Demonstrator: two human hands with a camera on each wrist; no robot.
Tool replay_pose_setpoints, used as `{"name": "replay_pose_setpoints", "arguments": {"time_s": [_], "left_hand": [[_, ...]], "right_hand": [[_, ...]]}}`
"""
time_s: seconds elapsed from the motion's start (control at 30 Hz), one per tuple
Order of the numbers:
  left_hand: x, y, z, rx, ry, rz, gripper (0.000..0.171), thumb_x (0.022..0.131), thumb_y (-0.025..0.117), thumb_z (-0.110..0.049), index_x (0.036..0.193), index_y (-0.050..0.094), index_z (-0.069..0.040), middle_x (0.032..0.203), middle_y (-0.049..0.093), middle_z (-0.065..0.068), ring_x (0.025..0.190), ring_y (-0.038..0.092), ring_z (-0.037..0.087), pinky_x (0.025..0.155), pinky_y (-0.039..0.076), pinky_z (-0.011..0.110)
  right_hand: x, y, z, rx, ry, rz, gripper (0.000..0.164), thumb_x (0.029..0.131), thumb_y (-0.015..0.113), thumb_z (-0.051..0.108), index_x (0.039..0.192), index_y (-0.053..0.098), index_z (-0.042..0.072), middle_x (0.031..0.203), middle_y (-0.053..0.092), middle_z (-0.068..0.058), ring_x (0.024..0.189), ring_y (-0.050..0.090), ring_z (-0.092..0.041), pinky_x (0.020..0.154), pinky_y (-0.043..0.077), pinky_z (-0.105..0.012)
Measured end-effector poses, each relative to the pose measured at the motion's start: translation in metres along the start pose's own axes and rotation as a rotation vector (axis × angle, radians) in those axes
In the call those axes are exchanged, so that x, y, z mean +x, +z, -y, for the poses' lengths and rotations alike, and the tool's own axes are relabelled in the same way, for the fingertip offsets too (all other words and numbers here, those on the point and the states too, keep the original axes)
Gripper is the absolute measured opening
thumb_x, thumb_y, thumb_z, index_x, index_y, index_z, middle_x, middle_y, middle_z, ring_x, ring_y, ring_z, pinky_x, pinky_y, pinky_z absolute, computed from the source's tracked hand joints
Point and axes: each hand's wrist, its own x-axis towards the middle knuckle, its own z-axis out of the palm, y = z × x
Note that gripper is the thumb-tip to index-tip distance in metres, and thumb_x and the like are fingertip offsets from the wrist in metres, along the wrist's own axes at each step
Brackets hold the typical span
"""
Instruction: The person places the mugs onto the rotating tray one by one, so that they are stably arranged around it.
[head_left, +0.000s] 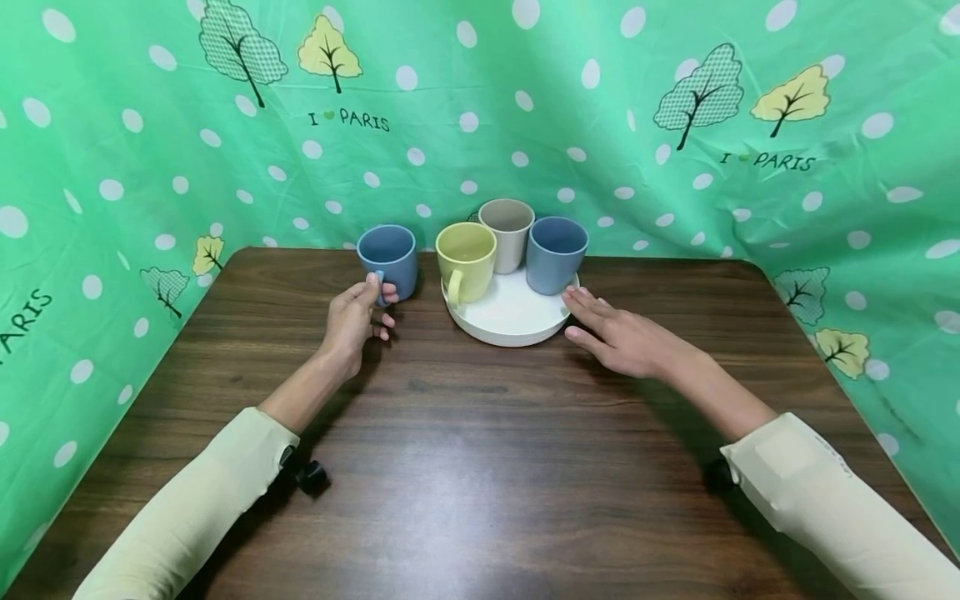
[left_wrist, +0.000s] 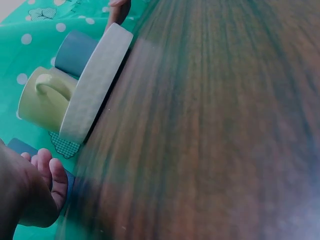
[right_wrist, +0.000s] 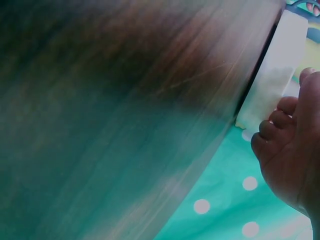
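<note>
On the table's back left, my left hand (head_left: 351,323) pinches the handle of a blue mug (head_left: 395,260), which stands upright just left of a round white tray (head_left: 510,335). In the left wrist view, the left hand (left_wrist: 37,185) hides most of that mug. The tray bears a yellow mug (head_left: 468,258) at its left, a beige mug (head_left: 507,242) at the back and a second blue mug (head_left: 557,258) at the right. My right hand (head_left: 622,333) has its fingers extended at the tray's right rim, close to the second blue mug.
The dark wooden table (head_left: 465,467) spreads out in front of the tray. Behind it and along both sides hangs a green dotted curtain (head_left: 465,108) with printed trees. A small black device (head_left: 311,477) sits at the left sleeve's cuff.
</note>
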Motion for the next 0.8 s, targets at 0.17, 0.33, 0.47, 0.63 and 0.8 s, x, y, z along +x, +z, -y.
{"name": "replay_pose_setpoints", "arguments": {"time_s": [0.17,0.33,0.47,0.63,0.8], "left_hand": [[0.0034,0.0013,-0.0041,0.013,0.006,0.026,0.058,0.122,0.045,-0.046,0.141,0.067,0.004,0.101,0.077,-0.009,0.077,0.065,0.009,0.063,0.055,0.021],[0.0057,0.0021,-0.0075,-0.014,-0.001,0.041,0.053,0.123,0.047,-0.039,0.139,0.066,0.007,0.093,0.078,-0.009,0.075,0.067,0.008,0.065,0.057,0.021],[0.0052,0.0018,-0.0067,-0.037,0.011,0.03,0.043,0.123,0.047,-0.034,0.126,0.067,0.003,0.09,0.075,-0.008,0.074,0.066,0.008,0.067,0.056,0.019],[0.0034,0.0027,-0.0036,-0.082,0.024,0.009,0.038,0.123,0.047,-0.034,0.115,0.067,-0.003,0.086,0.073,-0.007,0.073,0.063,0.009,0.065,0.053,0.018],[0.0028,0.0056,-0.0012,-0.15,0.025,-0.01,0.037,0.122,0.05,-0.032,0.11,0.069,-0.004,0.082,0.073,-0.006,0.07,0.061,0.009,0.063,0.052,0.018]], "right_hand": [[-0.0026,0.0008,0.0022,0.003,-0.001,-0.001,0.074,0.122,0.039,0.054,0.181,0.02,0.012,0.19,0.013,-0.012,0.177,0.018,-0.039,0.142,0.023,-0.063],[-0.0054,0.0012,0.0029,0.01,0.0,0.002,0.074,0.122,0.04,0.055,0.181,0.019,0.015,0.191,0.013,-0.011,0.177,0.017,-0.039,0.142,0.023,-0.064],[-0.006,0.002,0.0032,0.014,0.0,0.001,0.074,0.122,0.04,0.054,0.182,0.018,0.016,0.191,0.012,-0.011,0.177,0.017,-0.039,0.142,0.023,-0.064],[-0.0054,0.0038,0.0041,0.02,0.003,0.004,0.075,0.122,0.039,0.056,0.182,0.017,0.017,0.191,0.011,-0.01,0.177,0.016,-0.038,0.142,0.023,-0.065],[-0.0081,0.0045,0.0054,0.019,0.0,-0.005,0.075,0.122,0.04,0.056,0.182,0.018,0.017,0.191,0.012,-0.009,0.178,0.016,-0.037,0.142,0.023,-0.065]]}}
